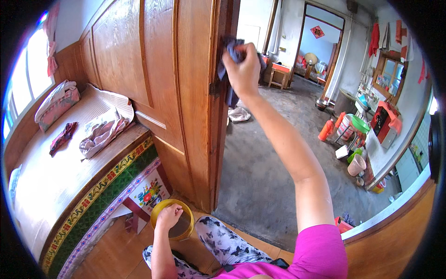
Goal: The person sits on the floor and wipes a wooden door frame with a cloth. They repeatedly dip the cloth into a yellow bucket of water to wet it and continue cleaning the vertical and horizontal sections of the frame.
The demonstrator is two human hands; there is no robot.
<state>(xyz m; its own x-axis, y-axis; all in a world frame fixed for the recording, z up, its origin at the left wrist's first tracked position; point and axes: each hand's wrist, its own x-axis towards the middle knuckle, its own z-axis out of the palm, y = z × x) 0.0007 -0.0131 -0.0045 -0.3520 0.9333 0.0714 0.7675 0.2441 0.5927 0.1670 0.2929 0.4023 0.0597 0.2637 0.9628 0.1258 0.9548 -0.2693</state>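
Far on the left, a bright window (28, 69) lights a long raised bed (46, 181) covered in pale matting, its front edge trimmed with a green and yellow patterned band. On the bed lie a folded pink quilt (58, 104), a small dark red cloth (62, 137) and a crumpled pinkish garment (102, 132).

Near the bottom, the left hand (169, 216) rests on the rim of a round yellow basin (160, 209) that stands on the wooden floor (116, 253) and holds murky brownish water; the fingers curl loosely over the rim, gripping nothing else.

Above it stands a tall panelled wooden door (153, 83), warm orange-brown, swung open.

Right of the panels, the right hand (242, 69) is raised high at the door's edge, its fingers closed tight around a dark blue-grey rag (230, 56), bunched and limp, with one end hanging down below the fist. The rag is pressed against the door's edge.

Beyond the door, a bare grey concrete floor (265, 176) runs to a far doorway (320, 42). Along the right wall sit an orange container (326, 130), a green basin (360, 124) and a pink bucket (357, 165).
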